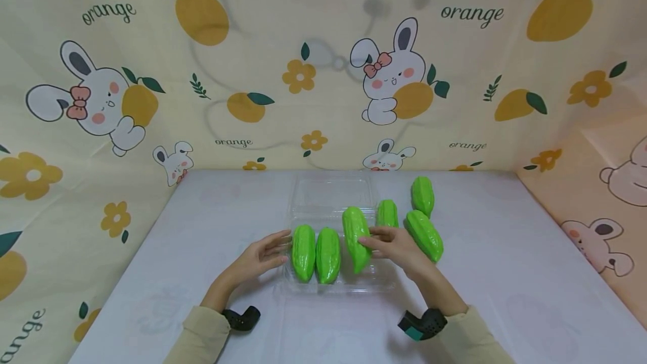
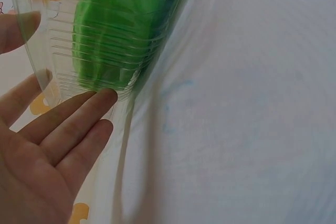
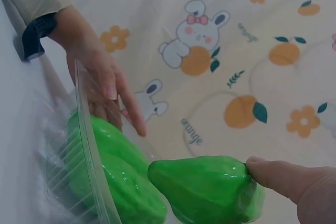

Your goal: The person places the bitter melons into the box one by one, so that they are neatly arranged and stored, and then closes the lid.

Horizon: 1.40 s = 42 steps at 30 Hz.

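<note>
A clear plastic clamshell box (image 1: 340,288) lies with its lid (image 1: 331,190) folded back. Two glossy green ridged gourds, a left one (image 1: 304,253) and one beside it (image 1: 328,255), lie side by side in its left part. My right hand (image 1: 399,249) pinches another green gourd (image 1: 355,237) between thumb and fingers, over the box's right part. In the right wrist view the held gourd (image 3: 205,190) points its tapered end toward the box. My left hand (image 1: 263,251) has its fingers extended, with fingertips (image 2: 107,98) right at the box's ribbed side wall (image 2: 63,66).
To the right of the box are three more green gourds: one behind my right hand (image 1: 387,213), one at the back (image 1: 423,195) and one slanting (image 1: 424,235). A printed cloth backdrop (image 1: 263,44) rises behind the white table (image 1: 212,212). Black devices sit at both wrists.
</note>
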Motion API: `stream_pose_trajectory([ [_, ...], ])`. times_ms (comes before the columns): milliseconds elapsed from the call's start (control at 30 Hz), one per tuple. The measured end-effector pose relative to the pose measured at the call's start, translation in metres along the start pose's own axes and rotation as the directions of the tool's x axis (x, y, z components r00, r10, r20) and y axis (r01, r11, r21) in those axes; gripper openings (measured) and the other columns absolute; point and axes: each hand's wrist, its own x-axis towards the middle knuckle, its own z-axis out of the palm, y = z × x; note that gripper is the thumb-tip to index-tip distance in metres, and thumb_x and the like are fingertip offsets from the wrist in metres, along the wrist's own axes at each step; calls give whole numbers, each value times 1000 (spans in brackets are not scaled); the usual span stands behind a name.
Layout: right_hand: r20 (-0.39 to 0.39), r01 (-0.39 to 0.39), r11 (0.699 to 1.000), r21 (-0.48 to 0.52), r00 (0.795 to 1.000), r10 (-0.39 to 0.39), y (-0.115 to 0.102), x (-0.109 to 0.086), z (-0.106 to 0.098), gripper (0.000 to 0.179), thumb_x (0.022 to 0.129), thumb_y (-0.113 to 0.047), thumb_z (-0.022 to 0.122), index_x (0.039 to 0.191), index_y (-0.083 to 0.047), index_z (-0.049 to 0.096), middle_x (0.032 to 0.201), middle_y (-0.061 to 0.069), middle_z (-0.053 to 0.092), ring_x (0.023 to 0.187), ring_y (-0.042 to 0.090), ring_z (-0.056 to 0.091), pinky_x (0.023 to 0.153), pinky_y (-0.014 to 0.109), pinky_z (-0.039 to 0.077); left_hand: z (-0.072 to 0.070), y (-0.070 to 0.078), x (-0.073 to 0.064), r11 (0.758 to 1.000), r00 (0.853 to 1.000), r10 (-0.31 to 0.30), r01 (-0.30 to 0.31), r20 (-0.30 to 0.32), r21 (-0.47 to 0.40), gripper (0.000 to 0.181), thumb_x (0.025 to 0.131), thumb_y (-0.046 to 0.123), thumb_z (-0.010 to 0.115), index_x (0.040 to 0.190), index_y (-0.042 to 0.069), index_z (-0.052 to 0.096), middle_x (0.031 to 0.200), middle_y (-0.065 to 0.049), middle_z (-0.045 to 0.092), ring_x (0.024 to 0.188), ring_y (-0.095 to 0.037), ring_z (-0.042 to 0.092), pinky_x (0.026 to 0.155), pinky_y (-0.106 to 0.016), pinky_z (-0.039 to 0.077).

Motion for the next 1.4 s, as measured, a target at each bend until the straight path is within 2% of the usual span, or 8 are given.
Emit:
stream_pose_trajectory([
  [200, -1, -11, 1000, -11, 1000, 11, 0, 5, 4, 63, 92, -31, 65, 136, 10, 46, 134, 30, 56, 106, 27, 68, 90, 37, 61, 1, -3, 0, 1000, 1000, -5, 5, -11, 12, 63, 96, 22, 60, 149, 4, 32, 151, -24, 40, 136, -44, 44, 113, -54, 41],
  [400, 14, 10, 1000, -5, 1000, -10, 2, 10, 9, 63, 92, -30, 64, 135, 12, 46, 131, 31, 57, 109, 28, 67, 86, 34, 62, 0, -3, -1, 1000, 1000, -2, 2, -14, 15, 62, 96, 23, 60, 149, 5, 32, 150, -25, 40, 136, -44, 44, 113, -54, 41],
  [667, 34, 39, 999, 16, 999, -39, 3, 16, 16, 64, 90, -29, 67, 132, 14, 47, 127, 32, 59, 101, 25, 69, 86, 39, 62, 0, -2, -1, 1000, 1000, 3, -2, -14, 10, 62, 96, 22, 59, 149, 5, 32, 150, -26, 41, 136, -45, 44, 113, -55, 40],
  [1067, 16, 25, 997, -71, 1000, -24, 5, 15, 20, 63, 89, -30, 70, 130, 13, 50, 123, 32, 62, 96, 27, 70, 82, 39, 62, -1, -3, -1, 1000, 1000, 4, -4, -5, 1, 62, 96, 22, 59, 150, 6, 32, 150, -24, 40, 137, -43, 43, 114, -54, 39],
  [1200, -9, 27, 992, -123, 1000, -28, 4, 14, 21, 60, 88, -28, 71, 128, 14, 53, 119, 31, 64, 100, 31, 68, 80, 38, 62, -1, -4, -1, 1000, 1000, 14, -14, -3, -5, 62, 96, 21, 59, 150, 6, 32, 150, -25, 40, 136, -44, 44, 113, -53, 39],
  [1400, -50, 9, 982, -190, 999, -18, 5, 16, 24, 54, 87, -27, 72, 123, 11, 58, 110, 26, 68, 90, 25, 69, 72, 32, 61, 0, -3, 0, 1000, 1000, 13, -13, -4, -1, 62, 96, 20, 59, 149, 5, 32, 150, -25, 40, 136, -44, 44, 113, -53, 39],
])
